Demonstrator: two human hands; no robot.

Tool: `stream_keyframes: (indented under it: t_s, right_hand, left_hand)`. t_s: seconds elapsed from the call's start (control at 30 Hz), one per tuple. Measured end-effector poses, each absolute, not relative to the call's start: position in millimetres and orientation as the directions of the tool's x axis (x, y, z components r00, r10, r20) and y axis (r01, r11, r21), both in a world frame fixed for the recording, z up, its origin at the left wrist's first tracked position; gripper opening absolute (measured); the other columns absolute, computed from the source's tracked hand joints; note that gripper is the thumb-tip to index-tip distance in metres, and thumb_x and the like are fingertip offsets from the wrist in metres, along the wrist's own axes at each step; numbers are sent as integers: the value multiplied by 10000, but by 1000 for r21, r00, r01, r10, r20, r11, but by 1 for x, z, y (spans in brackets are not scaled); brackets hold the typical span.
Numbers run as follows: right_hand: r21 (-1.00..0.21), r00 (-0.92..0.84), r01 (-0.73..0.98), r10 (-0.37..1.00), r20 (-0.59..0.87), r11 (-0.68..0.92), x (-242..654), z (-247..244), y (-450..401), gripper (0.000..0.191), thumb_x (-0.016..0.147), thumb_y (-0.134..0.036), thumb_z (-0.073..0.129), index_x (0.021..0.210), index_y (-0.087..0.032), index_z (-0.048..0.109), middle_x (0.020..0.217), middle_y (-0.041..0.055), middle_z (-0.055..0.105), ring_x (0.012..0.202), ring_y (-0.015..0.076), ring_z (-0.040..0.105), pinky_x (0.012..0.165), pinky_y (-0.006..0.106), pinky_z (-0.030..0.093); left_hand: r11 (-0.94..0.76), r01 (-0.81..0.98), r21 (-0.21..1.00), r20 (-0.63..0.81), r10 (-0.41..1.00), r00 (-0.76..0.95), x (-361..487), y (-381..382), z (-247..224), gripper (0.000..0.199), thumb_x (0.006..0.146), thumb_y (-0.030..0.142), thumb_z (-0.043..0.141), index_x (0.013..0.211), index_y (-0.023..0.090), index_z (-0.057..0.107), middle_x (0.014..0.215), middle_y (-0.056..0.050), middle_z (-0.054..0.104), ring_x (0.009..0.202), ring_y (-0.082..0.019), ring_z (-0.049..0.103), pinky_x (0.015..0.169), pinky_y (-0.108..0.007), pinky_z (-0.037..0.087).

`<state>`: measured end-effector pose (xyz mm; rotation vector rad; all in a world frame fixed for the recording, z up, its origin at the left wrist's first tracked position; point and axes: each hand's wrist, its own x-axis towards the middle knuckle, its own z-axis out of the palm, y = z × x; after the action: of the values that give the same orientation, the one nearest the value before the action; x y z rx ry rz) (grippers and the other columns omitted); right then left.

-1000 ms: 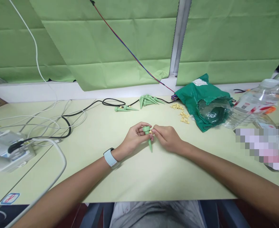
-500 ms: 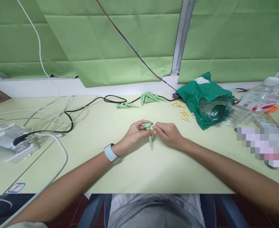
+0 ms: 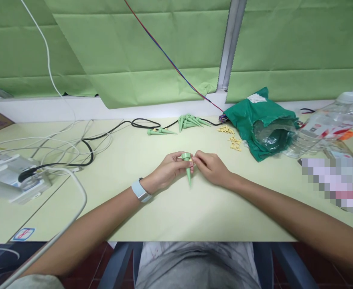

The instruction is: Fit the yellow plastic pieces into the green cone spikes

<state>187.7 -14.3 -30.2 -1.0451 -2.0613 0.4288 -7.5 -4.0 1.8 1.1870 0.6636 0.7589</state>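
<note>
My left hand (image 3: 174, 167) is closed around a green spike (image 3: 188, 175), its wide cap up and its point down. Against the spike's side, my right hand (image 3: 209, 165) pinches a small yellow piece (image 3: 191, 160), mostly hidden by fingers. Farther back lie a pile of green spikes (image 3: 190, 121) and, to its left, a smaller group of green spikes (image 3: 161, 131) with a bit of yellow. Small yellow pieces (image 3: 235, 143) are scattered on the table in front of the green bag.
A torn green bag (image 3: 254, 120) and clear plastic bottles (image 3: 317, 130) stand at the right. White and black cables (image 3: 89, 154) and a power strip (image 3: 17, 176) cover the left of the table (image 3: 176, 218).
The green spike has tilted slightly and shifted a little left in my left hand. My right fingers have moved slightly left, closer to it. The view has shifted a little.
</note>
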Motion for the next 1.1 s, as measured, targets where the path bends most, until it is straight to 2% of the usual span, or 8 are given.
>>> stream_keyframes:
  t_s: [0.13, 0.27, 0.37, 0.57, 0.77, 0.83, 0.97, 1.1]
  right_hand:
    - [-464, -446, 554, 717, 536, 691, 192, -29, -14, 276, 1057, -318, 386, 836, -207, 508, 769, 10, 596, 659, 137, 507, 634, 258, 338]
    - [-601, -378, 523, 796, 472, 605, 188, -31, -13, 354, 1070, -366, 361, 778, -209, 484, 689, -14, 561, 617, 130, 493, 625, 257, 325]
    - [-703, -349, 473, 845, 404, 532, 185, -32, -13, 406, 1077, -410, 331, 754, -209, 473, 659, -21, 543, 603, 130, 494, 612, 255, 326]
    - [-516, -446, 540, 746, 494, 665, 191, -33, -13, 282, 1054, -341, 395, 822, -212, 490, 747, 1, 591, 636, 136, 491, 626, 259, 313]
    - [-669, -378, 487, 826, 418, 562, 188, -34, -11, 374, 1075, -384, 350, 779, -211, 499, 686, -14, 591, 610, 132, 515, 621, 256, 330]
    - [-667, -363, 481, 822, 440, 569, 188, -34, -11, 373, 1071, -393, 365, 771, -211, 490, 680, -15, 579, 605, 131, 508, 616, 255, 334]
    - [-493, -459, 517, 713, 530, 699, 192, -33, -11, 294, 1059, -339, 382, 821, -212, 498, 746, 6, 589, 637, 138, 496, 625, 260, 333]
    - [-521, -464, 502, 723, 512, 691, 192, -34, -10, 329, 1067, -328, 355, 786, -213, 480, 716, 0, 588, 624, 136, 498, 631, 261, 336]
  left_hand:
    - [225, -172, 959, -77, 792, 606, -8, -5, 2, 197, 776, 198, 804, 914, 134, 679, 843, -34, 662, 777, -146, 643, 797, -306, 501]
    - [41, -129, 991, 33, 849, 527, -7, -4, -1, 278, 763, 217, 819, 993, 140, 685, 810, -42, 676, 757, -176, 660, 787, -344, 512]
    - [37, -121, 992, 33, 850, 526, -7, -4, 0, 284, 761, 213, 821, 1000, 144, 685, 812, -40, 674, 760, -176, 661, 790, -344, 514]
    - [232, -128, 964, -104, 776, 623, -9, -2, 2, 192, 790, 209, 786, 930, 122, 686, 871, -59, 667, 790, -155, 645, 811, -322, 512]
    - [-5, -92, 996, 48, 882, 468, -6, -2, 0, 312, 743, 212, 827, 1005, 156, 668, 830, -37, 684, 773, -184, 681, 796, -344, 521]
    - [87, -130, 988, -8, 860, 511, -6, -3, 1, 231, 767, 212, 807, 946, 146, 678, 839, -39, 676, 781, -166, 667, 801, -324, 517]
    - [344, -170, 923, -157, 744, 649, -6, -6, 0, 139, 781, 186, 783, 852, 127, 679, 843, -38, 654, 782, -144, 648, 822, -309, 516]
    - [187, -183, 965, -45, 808, 588, -4, -7, -4, 189, 780, 202, 793, 903, 145, 662, 838, -41, 674, 790, -170, 672, 814, -331, 516]
